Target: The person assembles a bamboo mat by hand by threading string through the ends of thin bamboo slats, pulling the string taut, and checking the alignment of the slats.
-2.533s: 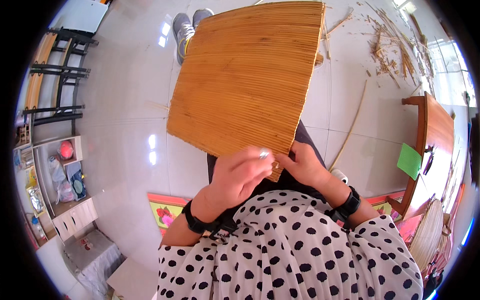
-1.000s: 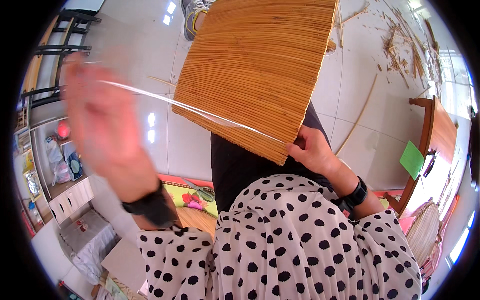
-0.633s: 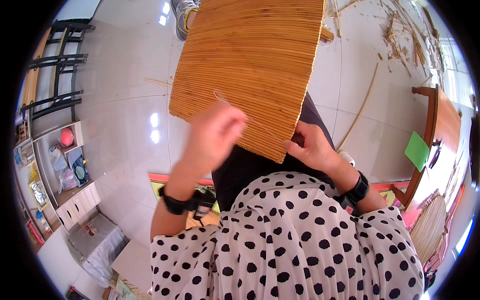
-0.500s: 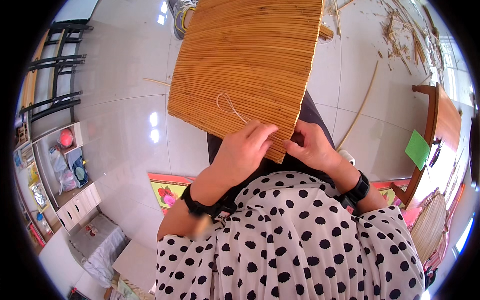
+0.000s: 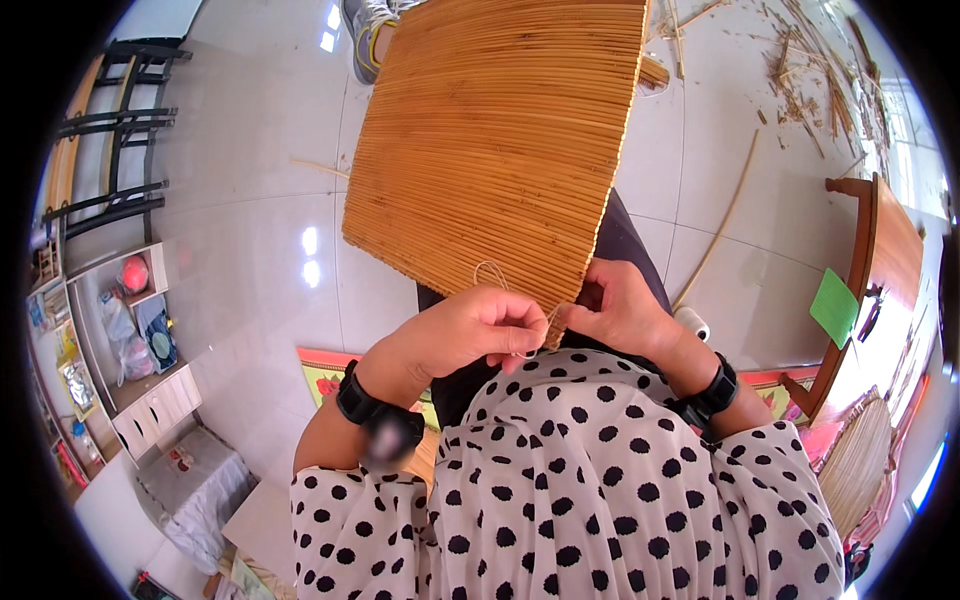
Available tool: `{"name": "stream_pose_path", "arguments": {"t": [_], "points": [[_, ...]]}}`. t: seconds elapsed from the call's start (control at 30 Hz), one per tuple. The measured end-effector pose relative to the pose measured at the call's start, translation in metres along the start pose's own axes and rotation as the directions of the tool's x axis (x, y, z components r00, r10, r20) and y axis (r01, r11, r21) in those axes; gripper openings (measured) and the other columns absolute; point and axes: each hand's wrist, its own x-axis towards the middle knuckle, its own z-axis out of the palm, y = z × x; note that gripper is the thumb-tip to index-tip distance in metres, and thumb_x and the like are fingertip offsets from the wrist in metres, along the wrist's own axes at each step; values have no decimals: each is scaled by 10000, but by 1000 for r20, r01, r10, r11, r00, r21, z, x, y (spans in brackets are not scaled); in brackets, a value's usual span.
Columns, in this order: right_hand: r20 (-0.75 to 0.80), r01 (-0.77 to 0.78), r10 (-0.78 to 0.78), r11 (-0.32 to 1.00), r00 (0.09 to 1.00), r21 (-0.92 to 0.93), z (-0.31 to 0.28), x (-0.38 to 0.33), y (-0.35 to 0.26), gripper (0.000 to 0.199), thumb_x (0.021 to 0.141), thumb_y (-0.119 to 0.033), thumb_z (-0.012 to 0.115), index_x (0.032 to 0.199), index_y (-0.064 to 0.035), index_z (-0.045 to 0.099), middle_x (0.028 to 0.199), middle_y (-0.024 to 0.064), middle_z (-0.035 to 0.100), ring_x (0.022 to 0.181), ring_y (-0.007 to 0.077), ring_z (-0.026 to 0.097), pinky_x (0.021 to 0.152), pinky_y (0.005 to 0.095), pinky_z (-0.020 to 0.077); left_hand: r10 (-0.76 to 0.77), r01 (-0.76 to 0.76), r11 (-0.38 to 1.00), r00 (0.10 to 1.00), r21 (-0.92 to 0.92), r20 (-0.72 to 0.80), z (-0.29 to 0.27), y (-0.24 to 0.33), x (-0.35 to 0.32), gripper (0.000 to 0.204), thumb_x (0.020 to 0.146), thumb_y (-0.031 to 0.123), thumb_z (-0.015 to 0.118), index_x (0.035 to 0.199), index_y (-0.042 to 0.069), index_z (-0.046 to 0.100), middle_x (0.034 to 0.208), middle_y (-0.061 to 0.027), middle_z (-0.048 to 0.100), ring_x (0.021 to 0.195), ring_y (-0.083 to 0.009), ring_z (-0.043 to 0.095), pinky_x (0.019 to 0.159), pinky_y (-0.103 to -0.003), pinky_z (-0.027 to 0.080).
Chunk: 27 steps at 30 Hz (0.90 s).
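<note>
A mat of thin brown reeds set side by side slopes away from my lap, its near right corner at my hands. Beside that corner, my left hand pinches a thin white thread between thumb and fingers. A loop of the thread stands out past the knuckles over the mat's near edge. My right hand grips the mat's right edge near the corner, thumb toward the thread; its other fingers are partly hidden behind the edge.
Loose reeds litter the tiled floor at the far right, and one long reed lies nearer. A white spool sits by my right wrist. A wooden table stands at right, shelves at left.
My left hand has moved off the mat's surface toward me, drawing the thread so its loop sits closer to the near edge. My right hand stays at the mat's edge.
</note>
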Motion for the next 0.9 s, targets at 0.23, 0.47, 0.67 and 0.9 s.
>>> {"name": "stream_pose_path", "arguments": {"t": [0.23, 0.47, 0.67, 0.9], "points": [[-19, -61, 61, 998, 998, -2, -1, -2, 5, 300, 825, -101, 668, 1079, 51, 616, 848, 70, 673, 751, 80, 603, 683, 263, 515, 305, -307, 952, 937, 19, -169, -4, -11, 5, 101, 948, 115, 571, 894, 31, 574, 892, -8, 594, 748, -72, 560, 682, -209, 448], [22, -96, 94, 989, 995, 112, -3, -2, 3, 306, 843, -146, 710, 1039, 60, 597, 867, 70, 666, 797, 76, 608, 700, 260, 520, 410, -426, 903, 893, -53, -185, 15, -13, 26, 114, 982, 95, 524, 918, 1, 536, 948, -59, 597, 858, -115, 596, 832, -263, 508], [30, -151, 150, 987, 988, 50, -10, -3, 4, 319, 846, -182, 716, 1023, 55, 598, 824, 70, 677, 771, 87, 625, 681, 262, 523, 450, -419, 889, 871, 183, -195, 20, -1, 26, 74, 961, 57, 545, 938, -10, 566, 831, -38, 617, 790, -92, 613, 743, -245, 525], [40, -182, 183, 983, 982, -35, -10, -2, 6, 269, 854, -110, 636, 1058, 61, 598, 869, 95, 691, 800, 103, 642, 714, 270, 531, 570, -547, 821, 782, 163, -253, -1, 1, 27, 60, 955, 33, 548, 924, -19, 551, 1015, -91, 599, 865, -129, 640, 800, -264, 531]]}}
